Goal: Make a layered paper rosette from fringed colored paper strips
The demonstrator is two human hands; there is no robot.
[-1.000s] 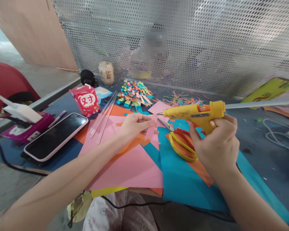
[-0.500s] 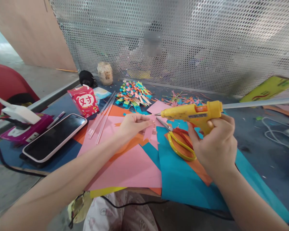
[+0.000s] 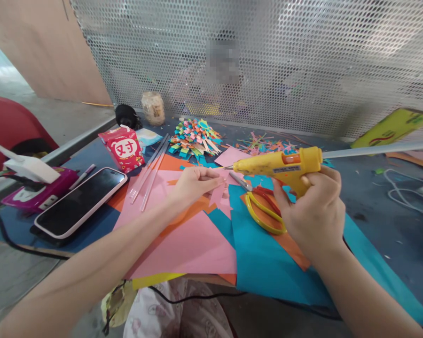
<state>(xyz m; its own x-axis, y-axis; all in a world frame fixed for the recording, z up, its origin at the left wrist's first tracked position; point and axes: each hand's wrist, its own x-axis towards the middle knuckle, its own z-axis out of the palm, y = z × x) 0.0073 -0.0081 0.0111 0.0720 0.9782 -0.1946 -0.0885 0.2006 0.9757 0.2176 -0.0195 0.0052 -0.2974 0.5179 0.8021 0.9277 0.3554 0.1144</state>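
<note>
My right hand [image 3: 312, 211] is wrapped round the handle of a yellow glue gun [image 3: 268, 163], with a long glue stick [image 3: 377, 149] coming out of its back end. The metal nozzle points left, close to my left fingertips. Between the thumb and fingers of my left hand [image 3: 199, 183] is a small pink paper strip [image 3: 217, 195] with a notched end. Scissors [image 3: 264, 218] with yellow and red handles lie below the glue gun on blue paper [image 3: 268, 272]. Under my left hand are pink sheets [image 3: 193, 249] and orange paper pieces.
Behind my hands sit a pile of folded colored paper strips [image 3: 195, 136] and paper scraps [image 3: 264, 143]. Clear glue sticks [image 3: 150, 180], a red packet [image 3: 123, 148], a phone [image 3: 81, 202] and a purple power strip [image 3: 44, 190] are at left. A perforated metal panel [image 3: 285, 61] stands behind.
The glue gun in my right hand has shifted slightly left, its nozzle closer to my left fingers. My left hand stays almost in place with the pink strip.
</note>
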